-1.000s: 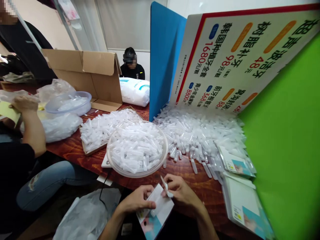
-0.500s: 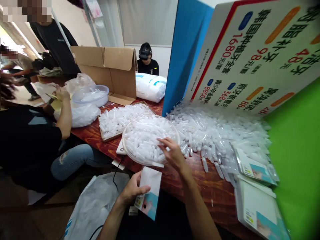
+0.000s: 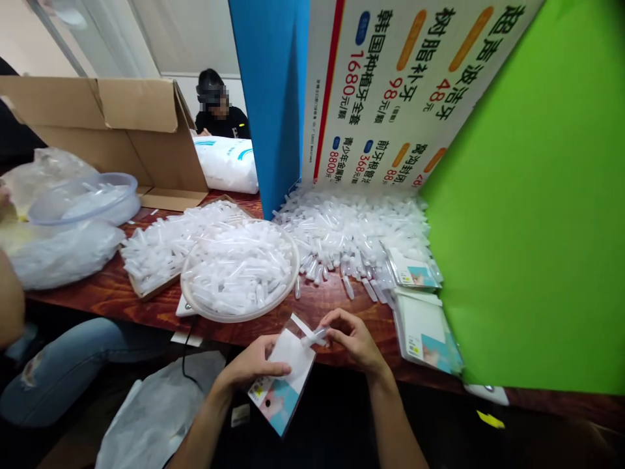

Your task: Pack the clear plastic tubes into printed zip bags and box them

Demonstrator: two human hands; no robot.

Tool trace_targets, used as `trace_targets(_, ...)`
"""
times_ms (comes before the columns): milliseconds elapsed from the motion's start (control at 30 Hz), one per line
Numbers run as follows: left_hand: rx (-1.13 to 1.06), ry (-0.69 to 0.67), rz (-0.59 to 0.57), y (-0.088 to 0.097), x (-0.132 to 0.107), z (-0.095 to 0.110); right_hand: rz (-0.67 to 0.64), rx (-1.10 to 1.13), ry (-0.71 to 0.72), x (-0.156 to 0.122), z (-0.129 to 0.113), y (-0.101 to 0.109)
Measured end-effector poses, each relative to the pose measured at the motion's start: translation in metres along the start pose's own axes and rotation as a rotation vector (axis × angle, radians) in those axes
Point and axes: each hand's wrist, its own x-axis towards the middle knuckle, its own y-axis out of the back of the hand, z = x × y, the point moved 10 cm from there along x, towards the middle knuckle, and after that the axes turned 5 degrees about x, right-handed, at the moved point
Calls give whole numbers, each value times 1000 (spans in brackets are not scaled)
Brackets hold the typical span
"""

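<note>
My left hand (image 3: 254,365) grips a small flat printed pouch (image 3: 283,371) by its left side, just below the table's front edge. My right hand (image 3: 354,335) pinches a clear plastic tube (image 3: 315,336) at the pouch's open top. Right behind them stands a round clear bowl (image 3: 195,309) heaped with the same tubes. A big loose pile of tubes (image 3: 356,228) lies against the boards at the back. A stack of more printed pouches (image 3: 424,326) rests on the table to my right.
A green board (image 3: 532,195) walls off the right, a printed sign (image 3: 390,85) and blue panel (image 3: 268,98) the back. To the left sit a tray of tubes (image 3: 161,244), a lidded plastic tub (image 3: 83,202), plastic bags and an open cardboard box (image 3: 107,130). Other people sit left and behind.
My right hand left the bowl and came back to the pouch's mouth with a tube pinched in it. The view swung right and down.
</note>
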Motion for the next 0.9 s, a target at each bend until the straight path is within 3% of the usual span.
trace_targets(167, -7, 51, 50, -6, 6, -2, -84, -66, -41, -6, 8, -5)
trace_targets(267, -23, 80, 151, -1, 10, -8, -228, -74, -100, -5, 14, -21)
trace_targets(367, -40, 103, 230, 7, 13, -14, -279, -75, -108, 1, 17, -28)
trace_targets(533, -24, 143, 228, 11, 14, -22, -335, 16, -175, 2, 38, -35)
trace_targets(767, 85, 92, 287, 13, 22, -16, -160, 212, -204, -10, 61, -28)
trace_targets(900, 304, 34, 279, 10, 36, -8, -97, 82, -133, -14, 50, -29)
